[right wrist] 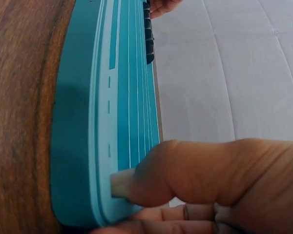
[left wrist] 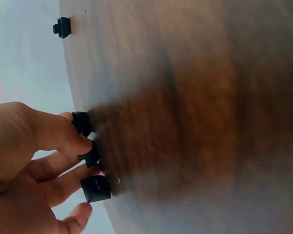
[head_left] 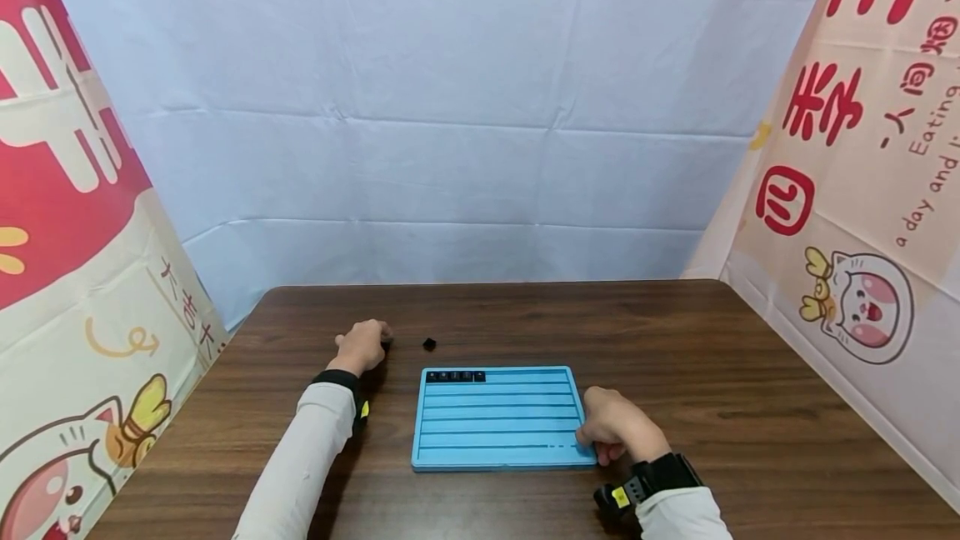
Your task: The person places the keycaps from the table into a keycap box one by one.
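A light blue slotted tray (head_left: 495, 468) lies on the table, with a row of several black keycaps (head_left: 455, 377) in its far left slot. Off the tray's left far side, my left hand (head_left: 362, 347) reaches down to the tabletop. In the left wrist view its thumb and fingers pinch a black keycap (left wrist: 91, 155), with another keycap (left wrist: 81, 123) beside it and a third keycap (left wrist: 95, 188) by the other fingers. My right hand (head_left: 617, 423) grips the tray's near right corner, thumb (right wrist: 132, 187) on top and fingers curled at the edge.
A single loose keycap (head_left: 429, 344) lies on the brown wooden table (head_left: 675, 332) between my left hand and the tray. A pale cloth (head_left: 450, 148) hangs behind the table, and printed cloths hang on both sides.
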Action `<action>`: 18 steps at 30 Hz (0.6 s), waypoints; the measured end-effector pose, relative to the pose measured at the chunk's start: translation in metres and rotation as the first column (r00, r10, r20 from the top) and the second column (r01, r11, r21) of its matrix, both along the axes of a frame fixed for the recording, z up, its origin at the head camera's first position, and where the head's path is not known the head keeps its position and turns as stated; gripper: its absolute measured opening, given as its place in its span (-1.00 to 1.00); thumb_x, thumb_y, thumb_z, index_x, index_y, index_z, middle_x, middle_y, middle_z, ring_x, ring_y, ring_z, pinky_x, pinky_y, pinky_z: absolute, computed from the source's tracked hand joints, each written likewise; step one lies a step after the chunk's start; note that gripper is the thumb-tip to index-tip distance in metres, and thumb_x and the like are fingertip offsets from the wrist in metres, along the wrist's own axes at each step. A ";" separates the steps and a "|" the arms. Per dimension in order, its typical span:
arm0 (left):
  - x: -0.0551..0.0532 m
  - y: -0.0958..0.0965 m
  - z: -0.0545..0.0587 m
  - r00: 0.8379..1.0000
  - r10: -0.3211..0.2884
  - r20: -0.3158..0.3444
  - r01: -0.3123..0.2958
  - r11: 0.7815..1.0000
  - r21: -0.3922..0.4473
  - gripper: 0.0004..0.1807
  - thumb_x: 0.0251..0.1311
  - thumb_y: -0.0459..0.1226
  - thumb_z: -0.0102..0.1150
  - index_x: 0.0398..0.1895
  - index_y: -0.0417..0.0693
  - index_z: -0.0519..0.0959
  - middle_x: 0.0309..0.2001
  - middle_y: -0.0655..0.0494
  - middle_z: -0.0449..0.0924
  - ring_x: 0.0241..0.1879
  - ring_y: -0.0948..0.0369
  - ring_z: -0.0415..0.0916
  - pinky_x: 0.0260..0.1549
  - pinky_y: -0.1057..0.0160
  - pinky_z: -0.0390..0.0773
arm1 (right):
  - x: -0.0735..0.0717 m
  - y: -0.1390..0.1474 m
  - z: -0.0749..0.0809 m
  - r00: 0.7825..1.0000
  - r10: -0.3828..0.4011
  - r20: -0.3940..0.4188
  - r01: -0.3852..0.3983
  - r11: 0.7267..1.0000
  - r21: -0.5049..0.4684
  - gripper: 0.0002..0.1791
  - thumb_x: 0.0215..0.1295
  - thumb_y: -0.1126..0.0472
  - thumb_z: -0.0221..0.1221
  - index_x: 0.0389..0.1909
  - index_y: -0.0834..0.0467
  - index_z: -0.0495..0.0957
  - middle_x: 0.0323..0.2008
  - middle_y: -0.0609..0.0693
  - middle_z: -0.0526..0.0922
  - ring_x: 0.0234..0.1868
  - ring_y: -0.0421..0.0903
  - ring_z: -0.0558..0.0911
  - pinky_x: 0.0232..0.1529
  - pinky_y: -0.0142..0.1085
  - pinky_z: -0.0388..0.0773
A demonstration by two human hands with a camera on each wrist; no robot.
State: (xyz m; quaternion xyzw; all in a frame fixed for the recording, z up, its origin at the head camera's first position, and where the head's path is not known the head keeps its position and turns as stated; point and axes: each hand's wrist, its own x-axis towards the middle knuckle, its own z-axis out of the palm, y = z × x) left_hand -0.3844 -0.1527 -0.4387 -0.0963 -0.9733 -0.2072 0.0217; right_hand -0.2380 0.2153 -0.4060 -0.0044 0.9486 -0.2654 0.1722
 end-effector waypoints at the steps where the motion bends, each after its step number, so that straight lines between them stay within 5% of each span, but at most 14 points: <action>1: 0.000 0.000 0.000 1.000 0.003 -0.008 -0.002 1.000 0.001 -0.62 0.10 -0.60 0.00 -0.06 -0.16 0.59 -0.02 -0.13 0.53 0.01 -0.14 0.40 -0.05 -0.30 0.15 | 0.000 0.000 0.000 1.000 0.000 0.000 0.000 1.000 0.002 -0.79 0.02 0.43 0.19 -0.75 0.29 0.48 -0.86 0.04 0.48 -0.83 -0.16 0.45 -0.77 -0.38 0.37; 7: -0.003 0.000 -0.001 0.999 -0.004 -0.046 0.003 1.000 -0.010 -0.72 0.09 -0.57 0.06 -0.18 -0.20 0.62 -0.15 -0.12 0.58 -0.12 -0.11 0.48 -0.07 -0.21 0.28 | 0.000 0.000 0.000 1.000 0.001 0.001 -0.001 1.000 0.011 -0.79 0.03 0.43 0.19 -0.73 0.29 0.48 -0.86 0.04 0.48 -0.83 -0.16 0.45 -0.77 -0.38 0.38; 12: -0.003 0.001 0.001 0.998 -0.008 -0.056 0.006 0.999 -0.035 -0.83 0.05 -0.53 0.16 -0.28 -0.24 0.63 -0.29 -0.11 0.58 -0.28 -0.06 0.53 -0.31 0.04 0.52 | 0.000 -0.001 0.000 1.000 0.000 0.002 0.000 1.000 0.011 -0.80 0.03 0.43 0.20 -0.72 0.29 0.47 -0.87 0.04 0.47 -0.83 -0.16 0.45 -0.77 -0.39 0.37; 18: -0.002 0.000 0.004 1.000 -0.004 -0.028 0.004 1.000 -0.002 -0.86 0.00 -0.50 0.24 -0.32 -0.24 0.61 -0.33 -0.08 0.56 -0.36 0.01 0.52 -0.39 0.10 0.52 | 0.000 -0.001 0.000 1.000 0.002 -0.002 -0.002 1.000 0.015 -0.79 0.02 0.43 0.19 -0.73 0.29 0.47 -0.87 0.04 0.47 -0.83 -0.16 0.46 -0.77 -0.39 0.37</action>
